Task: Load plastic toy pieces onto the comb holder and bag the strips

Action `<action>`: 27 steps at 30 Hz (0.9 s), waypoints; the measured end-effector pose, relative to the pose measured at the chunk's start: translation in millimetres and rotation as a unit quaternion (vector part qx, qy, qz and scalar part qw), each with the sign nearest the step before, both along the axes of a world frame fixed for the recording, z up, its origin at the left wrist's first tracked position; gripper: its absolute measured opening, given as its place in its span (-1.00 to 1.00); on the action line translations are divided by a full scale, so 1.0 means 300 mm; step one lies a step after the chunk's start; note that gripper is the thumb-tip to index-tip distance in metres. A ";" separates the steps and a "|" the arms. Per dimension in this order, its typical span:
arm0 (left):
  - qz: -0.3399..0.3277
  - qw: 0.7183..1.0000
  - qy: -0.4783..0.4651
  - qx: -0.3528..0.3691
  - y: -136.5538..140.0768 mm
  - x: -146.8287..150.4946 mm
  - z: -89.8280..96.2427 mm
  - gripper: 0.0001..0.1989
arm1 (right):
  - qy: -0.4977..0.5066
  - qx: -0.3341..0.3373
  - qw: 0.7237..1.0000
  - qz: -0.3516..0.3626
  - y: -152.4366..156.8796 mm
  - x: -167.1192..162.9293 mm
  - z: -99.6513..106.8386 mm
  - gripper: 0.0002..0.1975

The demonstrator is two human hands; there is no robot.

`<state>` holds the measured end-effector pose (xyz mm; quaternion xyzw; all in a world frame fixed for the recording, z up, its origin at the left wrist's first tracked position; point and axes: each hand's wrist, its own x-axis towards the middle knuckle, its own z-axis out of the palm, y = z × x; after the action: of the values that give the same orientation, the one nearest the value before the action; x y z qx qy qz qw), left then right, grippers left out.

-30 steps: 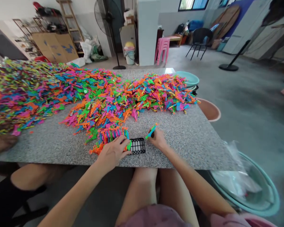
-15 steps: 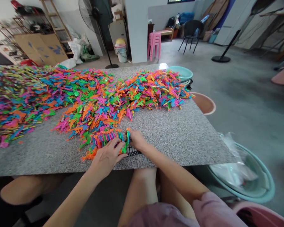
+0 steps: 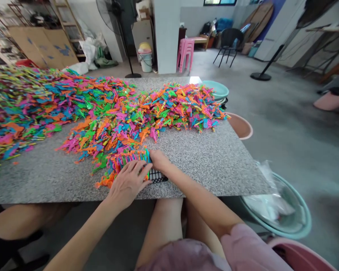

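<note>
Leaning over the row of plastic pieces (image 3: pixel 126 157), the two hands work close together near the front edge of the worktop (image 3: pixel 209 165). The left hand (image 3: pixel 127 182) lies across this row with its fingers partly spread, and its thumb points towards the black tray (image 3: pixel 159 176). I cannot tell if it grips some piece or only rests against them. The right hand (image 3: pixel 159 160) is bent, with its fingers at the last piece (image 3: pixel 147 155), blue and green, on the right end of the row. The fingertips are partly hidden, so I cannot tell how firmly it holds this piece.

The pieces of the row stand side by side, in pink, blue, green and orange. The right part of the tray shows its bare grid just below the right hand. Some orange pieces (image 3: pixel 105 183) lie loose to the left of the left hand. Behind the row, a heap of pieces (image 3: pixel 183 107) in the same bright colours stretches across the worktop, and it joins a larger heap (image 3: pixel 45 103) on the left. Beside the right edge, a big teal basin (image 3: pixel 305 222) contains clear plastic bags (image 3: pixel 267 205).
</note>
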<state>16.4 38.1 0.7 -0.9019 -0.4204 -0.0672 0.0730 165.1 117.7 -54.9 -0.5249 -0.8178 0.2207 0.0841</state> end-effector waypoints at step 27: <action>0.070 0.993 0.033 -0.095 -0.002 0.043 0.050 -0.76 | 0.045 0.039 0.961 -0.270 0.298 -0.028 -0.071 -0.67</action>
<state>29.2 37.5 15.6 -0.8750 -0.4841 0.0076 0.0055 156.6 207.2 -76.2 -0.7119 -0.6492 0.1806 0.1976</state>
